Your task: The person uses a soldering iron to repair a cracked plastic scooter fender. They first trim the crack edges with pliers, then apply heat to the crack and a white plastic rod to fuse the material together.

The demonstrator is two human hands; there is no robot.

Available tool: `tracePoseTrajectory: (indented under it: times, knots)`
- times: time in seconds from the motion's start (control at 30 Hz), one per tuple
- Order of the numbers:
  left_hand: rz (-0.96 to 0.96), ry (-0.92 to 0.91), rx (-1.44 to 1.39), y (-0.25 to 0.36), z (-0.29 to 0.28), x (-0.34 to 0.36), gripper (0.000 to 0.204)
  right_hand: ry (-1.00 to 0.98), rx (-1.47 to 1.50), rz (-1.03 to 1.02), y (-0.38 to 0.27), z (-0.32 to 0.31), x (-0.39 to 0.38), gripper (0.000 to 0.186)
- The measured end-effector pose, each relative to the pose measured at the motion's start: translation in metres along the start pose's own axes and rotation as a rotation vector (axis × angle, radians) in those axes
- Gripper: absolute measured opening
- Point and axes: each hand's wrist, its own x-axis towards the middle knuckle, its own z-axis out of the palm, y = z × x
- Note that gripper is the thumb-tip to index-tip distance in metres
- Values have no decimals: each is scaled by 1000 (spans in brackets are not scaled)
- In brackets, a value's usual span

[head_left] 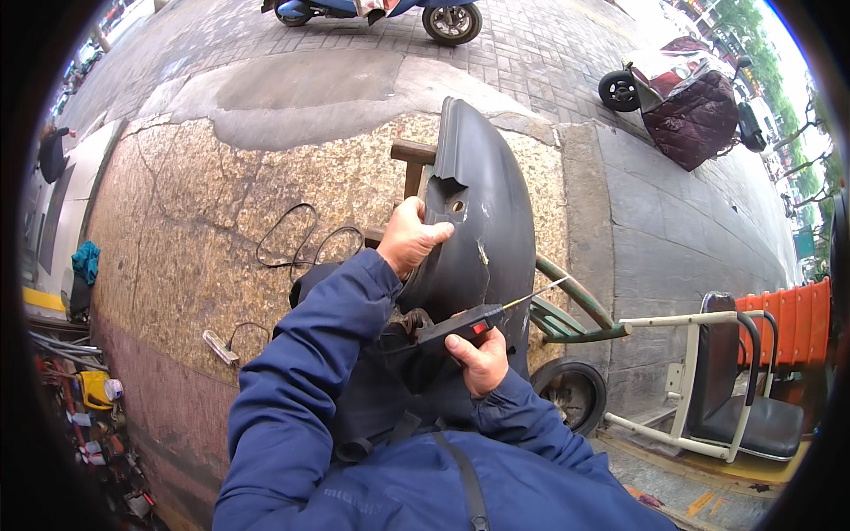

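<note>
Across my lap and a wooden stool (410, 152) lies a long curved black plastic bumper (482, 177). It has a round hole and, lower down, a pale damaged spot with a crack. My left hand (412, 237) grips the bumper's left edge, thumb on top and the other fingers partly hidden. Just right of my lap, my right hand (482, 361) holds a black soldering gun (459, 326) with a red switch. Its thin metal tip points up to the right, above the bumper's right edge, and I cannot tell whether it touches anything.
A black cable (310, 239) and a power strip (220, 347) lie on the left ground. Right of me are a green metal frame (575, 305), a tire (571, 394) and a black-seated chair (744, 416). Tools (97, 398) crowd the lower left; parked scooters (686, 102) stand farther off.
</note>
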Motion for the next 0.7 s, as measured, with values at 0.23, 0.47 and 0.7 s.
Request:
tracePoseTrajectory:
  times: [0.23, 0.47, 0.7]
  knots:
    - [47, 19, 68, 17, 30, -26, 34, -124, -29, -127, -12, 5, -20, 40]
    - [104, -4, 73, 42, 50, -29, 28, -139, -20, -162, -11, 5, -33, 40]
    - [45, -83, 78, 58, 60, 2, 21, -129, -28, -180, -10, 2, -36, 41]
